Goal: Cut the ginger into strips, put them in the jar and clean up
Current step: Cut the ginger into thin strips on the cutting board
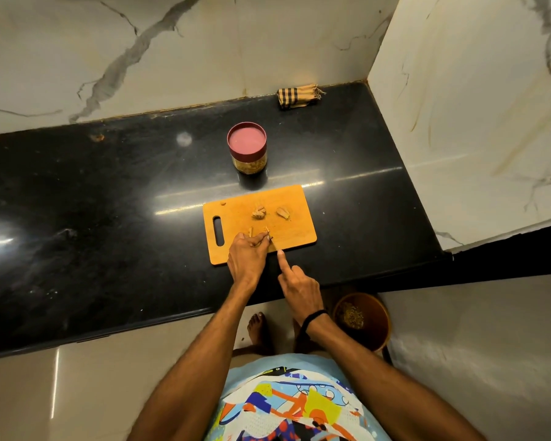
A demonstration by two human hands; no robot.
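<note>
The left hand (247,259) is pinching a small ginger piece (267,231) down on the cutting board (296,230), near its six o'clock edge. The right hand (299,288) is gripping a knife (274,243), forefinger lying along the blade's back. Two bigger ginger lumps (259,212) are lying toward the board's twelve o'clock side, well apart from the hands. The lidded jar (246,148) is standing on the counter (109,202) at twelve o'clock of the board.
</note>
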